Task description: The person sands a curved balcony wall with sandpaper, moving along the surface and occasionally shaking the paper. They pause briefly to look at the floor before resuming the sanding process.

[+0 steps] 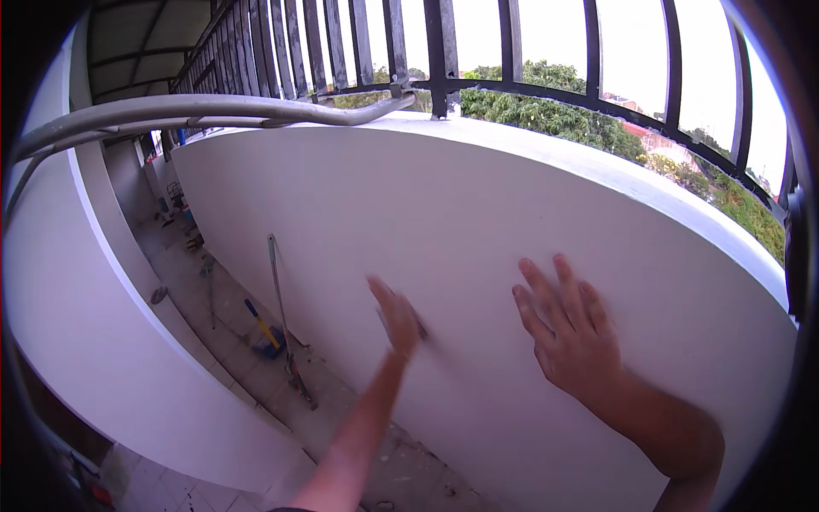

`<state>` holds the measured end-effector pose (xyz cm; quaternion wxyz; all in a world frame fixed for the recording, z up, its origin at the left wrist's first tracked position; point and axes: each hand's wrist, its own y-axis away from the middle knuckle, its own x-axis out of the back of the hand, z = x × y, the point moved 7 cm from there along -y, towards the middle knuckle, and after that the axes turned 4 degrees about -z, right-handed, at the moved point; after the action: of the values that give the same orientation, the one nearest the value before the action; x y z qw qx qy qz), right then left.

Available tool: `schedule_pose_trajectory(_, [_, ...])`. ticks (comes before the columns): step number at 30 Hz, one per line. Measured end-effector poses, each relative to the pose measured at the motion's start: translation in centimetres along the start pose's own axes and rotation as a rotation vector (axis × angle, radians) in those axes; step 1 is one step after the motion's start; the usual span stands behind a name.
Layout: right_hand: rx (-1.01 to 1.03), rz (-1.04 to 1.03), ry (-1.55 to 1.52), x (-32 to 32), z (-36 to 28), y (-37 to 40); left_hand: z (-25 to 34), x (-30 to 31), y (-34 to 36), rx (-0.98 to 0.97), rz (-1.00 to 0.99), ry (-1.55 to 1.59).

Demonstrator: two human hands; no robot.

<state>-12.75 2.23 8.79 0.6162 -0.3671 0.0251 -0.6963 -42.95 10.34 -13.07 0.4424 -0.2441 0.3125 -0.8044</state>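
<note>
My left hand point(397, 321) is at the white wall point(461, 205), somewhat blurred. Under its palm is a thin flat piece point(421, 322) with a dark edge on one side; its kind is hard to make out, since the hand covers most of it. To the right, my right hand point(573, 337) lies flat against the same wall with its fingers spread and nothing in it. The wall's surface looks smooth and painted, with a few tiny specks.
A dark metal railing point(546, 85) tops the wall, and a grey pipe point(239, 107) crosses at upper left. On the narrow floor below are a long-handled tool point(278, 282) leaning on the wall and a blue tool with a yellow handle point(266, 333). A low white wall point(128, 316) borders the left.
</note>
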Motion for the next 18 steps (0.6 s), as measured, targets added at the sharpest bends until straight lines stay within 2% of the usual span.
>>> schedule_pose_trajectory(1, [-0.002,0.004,-0.003,0.0,0.1,0.0,0.1,-1.6,4.2,0.034,-0.049,-0.011])
schedule_pose_trajectory(3, [-0.010,0.011,-0.012,0.3,0.0,-0.1,7.2,-2.8,8.2,-0.034,-0.107,0.026])
schedule_pose_trajectory(4, [-0.016,0.015,-0.012,0.4,0.1,-0.1,10.7,-3.1,8.0,-0.074,-0.129,0.040])
schedule_pose_trajectory(7, [-0.034,0.025,-0.006,0.8,0.1,-0.1,18.1,-2.8,1.4,-0.260,-0.124,0.041])
schedule_pose_trajectory(9, [-0.046,0.042,-0.001,1.0,0.3,-0.3,22.9,-1.6,-5.8,-0.474,-0.103,-0.008])
schedule_pose_trajectory(10, [-0.051,0.051,0.004,1.2,0.5,-0.3,23.9,-0.8,-9.8,-0.482,-0.039,-0.025])
schedule_pose_trajectory(13, [-0.085,0.094,0.029,1.9,1.1,-0.6,23.1,1.4,-20.1,-0.424,0.160,-0.063])
schedule_pose_trajectory(16, [-0.106,0.107,0.027,2.4,1.7,-0.8,20.2,3.8,-22.9,-0.443,0.053,-0.034])
schedule_pose_trajectory(18, [-0.106,0.112,0.040,2.5,1.8,-0.9,17.6,4.6,-22.4,-0.475,0.043,-0.077])
